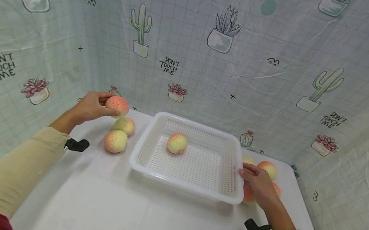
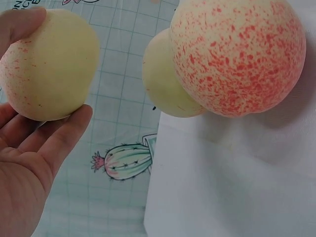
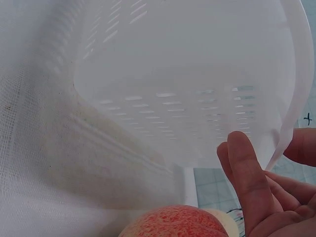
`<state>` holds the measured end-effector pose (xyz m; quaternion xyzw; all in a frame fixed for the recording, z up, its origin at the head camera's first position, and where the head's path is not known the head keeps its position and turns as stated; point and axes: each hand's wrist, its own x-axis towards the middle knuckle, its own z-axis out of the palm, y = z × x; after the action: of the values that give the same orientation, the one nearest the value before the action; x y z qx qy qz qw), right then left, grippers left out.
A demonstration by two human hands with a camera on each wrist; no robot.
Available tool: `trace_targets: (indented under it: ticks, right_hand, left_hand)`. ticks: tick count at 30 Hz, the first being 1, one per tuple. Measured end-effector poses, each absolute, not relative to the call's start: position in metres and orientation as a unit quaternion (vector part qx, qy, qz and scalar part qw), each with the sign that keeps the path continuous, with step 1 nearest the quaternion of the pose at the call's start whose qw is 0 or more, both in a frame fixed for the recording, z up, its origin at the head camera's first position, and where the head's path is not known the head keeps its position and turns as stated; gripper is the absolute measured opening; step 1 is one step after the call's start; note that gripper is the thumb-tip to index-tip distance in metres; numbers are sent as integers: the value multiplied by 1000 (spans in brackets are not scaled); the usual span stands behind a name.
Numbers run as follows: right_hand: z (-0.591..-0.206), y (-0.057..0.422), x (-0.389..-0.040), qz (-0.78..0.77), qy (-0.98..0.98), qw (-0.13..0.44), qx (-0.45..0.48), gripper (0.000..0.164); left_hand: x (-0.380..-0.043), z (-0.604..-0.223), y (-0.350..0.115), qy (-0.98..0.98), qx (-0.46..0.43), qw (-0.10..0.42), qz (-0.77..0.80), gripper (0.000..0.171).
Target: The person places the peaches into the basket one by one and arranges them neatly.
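Observation:
My left hand (image 1: pixel 89 109) holds a red-speckled peach (image 1: pixel 117 105) at the far left of the table, its thumb and fingers on either side of the fruit. Two more peaches, a greenish one (image 1: pixel 125 126) and a speckled one (image 2: pixel 239 59), lie just below it in the head view. In the middle is a white perforated plastic basket (image 1: pixel 184 184) with a single peach (image 1: pixel 177 144) inside. My right hand (image 1: pixel 259 183) pinches the basket's right rim, fingers against the outer wall and thumb over the edge.
Several peaches lie right of the basket, partly behind my right hand, among them an orange-red one (image 1: pixel 267 170) and a redder one (image 3: pixel 175 223). A printed cactus curtain (image 1: pixel 192 38) encloses the white table (image 1: pixel 112 204) at the back and sides.

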<state>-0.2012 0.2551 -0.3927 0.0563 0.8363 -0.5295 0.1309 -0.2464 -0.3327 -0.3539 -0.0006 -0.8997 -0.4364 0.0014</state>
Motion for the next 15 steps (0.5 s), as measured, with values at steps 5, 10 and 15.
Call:
trace_targets:
  ticks: [5,10,15]
  right_hand:
    - [-394,256,-202,-530,836,130,59,67]
    - [-394,256,-202,-530,836,129,61,66]
    - [-395,256,-201,-531,836,124,55,66]
  left_hand:
    - [-245,-352,-329,-904,-9,4,-428,96]
    - [-244,-352,-323,-908,-6,6,-418,98]
    - [-243,-352,-318,-908,-12,11,-418,94]
